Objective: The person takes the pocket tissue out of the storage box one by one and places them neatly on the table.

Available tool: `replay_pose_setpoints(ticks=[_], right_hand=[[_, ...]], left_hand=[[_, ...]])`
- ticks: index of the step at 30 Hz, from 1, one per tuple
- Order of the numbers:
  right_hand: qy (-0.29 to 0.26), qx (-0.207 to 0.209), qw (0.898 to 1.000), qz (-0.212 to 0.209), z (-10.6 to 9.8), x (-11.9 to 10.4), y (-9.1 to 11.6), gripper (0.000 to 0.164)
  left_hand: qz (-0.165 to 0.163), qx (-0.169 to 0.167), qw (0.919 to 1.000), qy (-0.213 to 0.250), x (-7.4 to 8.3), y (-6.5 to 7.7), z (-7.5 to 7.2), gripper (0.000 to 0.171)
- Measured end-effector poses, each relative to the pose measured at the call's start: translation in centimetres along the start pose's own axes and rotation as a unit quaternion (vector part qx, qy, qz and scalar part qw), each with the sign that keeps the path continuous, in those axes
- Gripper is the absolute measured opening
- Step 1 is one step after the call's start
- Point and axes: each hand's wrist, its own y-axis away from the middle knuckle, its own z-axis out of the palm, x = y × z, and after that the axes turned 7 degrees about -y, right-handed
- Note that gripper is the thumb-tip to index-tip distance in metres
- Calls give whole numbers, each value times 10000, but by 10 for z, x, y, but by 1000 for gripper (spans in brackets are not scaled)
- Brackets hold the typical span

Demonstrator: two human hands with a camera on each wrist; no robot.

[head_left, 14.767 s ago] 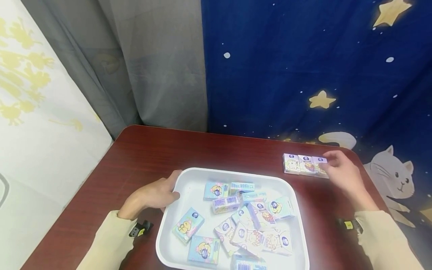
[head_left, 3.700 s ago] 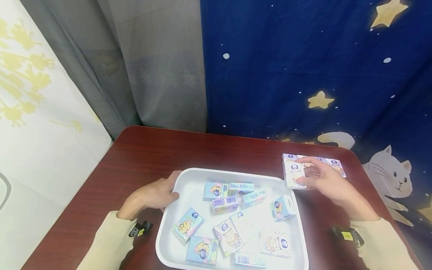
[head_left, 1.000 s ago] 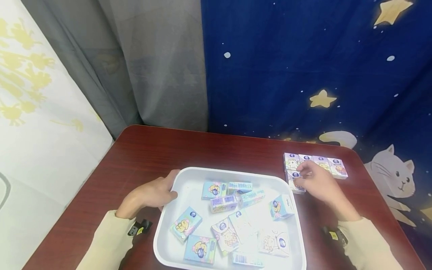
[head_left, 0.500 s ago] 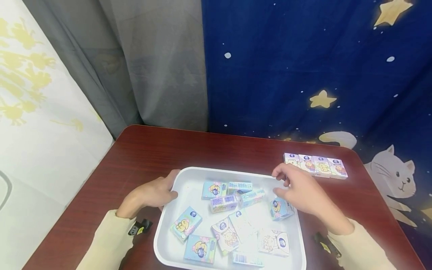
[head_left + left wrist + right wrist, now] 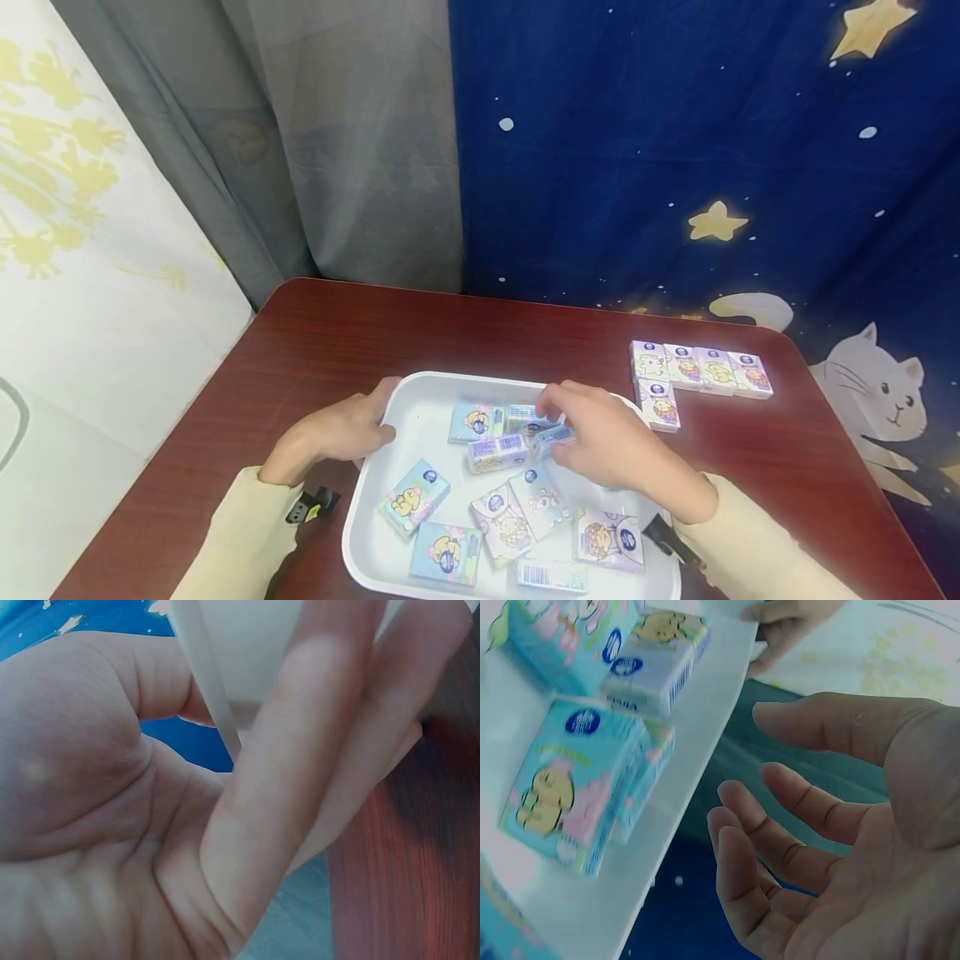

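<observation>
Curtains (image 5: 570, 167) hung at 12 o'clock behind the table (image 5: 337, 333); five packs (image 5: 684, 371) lay in an L at the tray's (image 5: 420, 412) 2 o'clock.
Tray held loose blue and purple packs (image 5: 502, 525); left hand (image 5: 341, 432) gripped it at 10 o'clock. Right hand (image 5: 615, 437), fingers apart and loosely bent, nothing held, partly hid the light-blue pack (image 5: 549, 437) at tray's 1 o'clock, long axis roughly 2-to-8.

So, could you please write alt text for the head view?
A person's left hand grips a white tray of small printed packs while the right hand hovers over them. Five more packs lie in an L shape on the reddish-brown table.
</observation>
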Motion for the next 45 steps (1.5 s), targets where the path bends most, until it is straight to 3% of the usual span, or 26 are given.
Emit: replay_pose_setpoints(ticks=[13,29,37,45], right_hand=[[64,-240,9984,-505,33,-8,-24,35],[464,-413,9980,-130,62,-3,-31,33],[404,-352,9983,-245,63,2,-31,28],[-99,-372,9990,-244,50,8,-30,23]], left_hand=[[-75,-7,10000,-59,1,0,0,75],[-33,-18,10000,-18,-1,0,0,75],[72,-14,10000,38,-3,0,0,76],[63,9,10000,36,-2,1,0,74]])
